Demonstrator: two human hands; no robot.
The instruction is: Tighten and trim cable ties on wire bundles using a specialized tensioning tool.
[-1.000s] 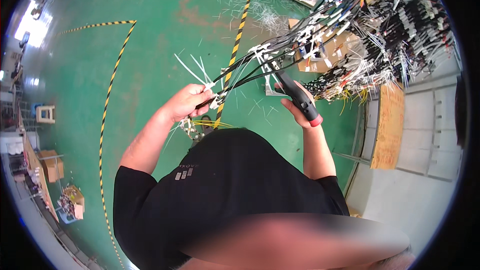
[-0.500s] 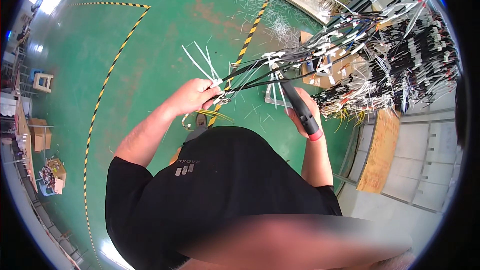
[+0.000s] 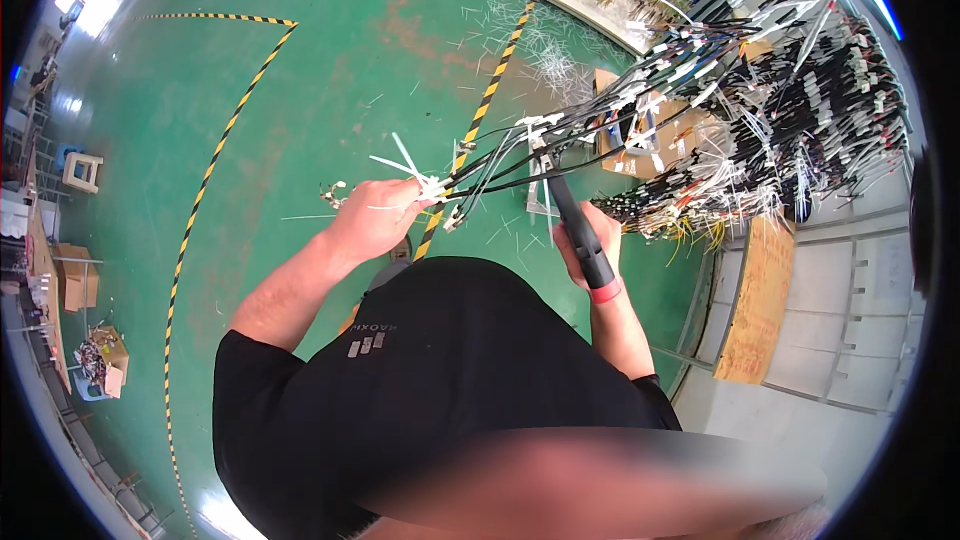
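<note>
My left hand (image 3: 372,222) is closed around the near end of a bundle of black wires (image 3: 625,105), where several white cable ties (image 3: 432,185) stick out past the fingers. Loose connector ends (image 3: 333,194) show beyond its back. My right hand (image 3: 606,236) grips a black cable tie gun (image 3: 578,220) with a red end by my wrist. The gun's nose sits at the wires, beside another white cable tie (image 3: 538,130) around the bundle; whether the tie is inside the nose I cannot tell. The bundle stretches from my left hand to the upper right.
A dense rack of hanging wire harnesses (image 3: 820,130) fills the right side. Below the bundle stands an open cardboard box (image 3: 690,135). Cut tie ends (image 3: 560,60) litter the green floor near black-and-yellow tape (image 3: 490,90). A wooden panel (image 3: 757,300) stands at right.
My left hand has turned and shifted slightly left and down, with the wire ends now behind it. My right hand and the cable tie gun have moved a little left and toward me.
</note>
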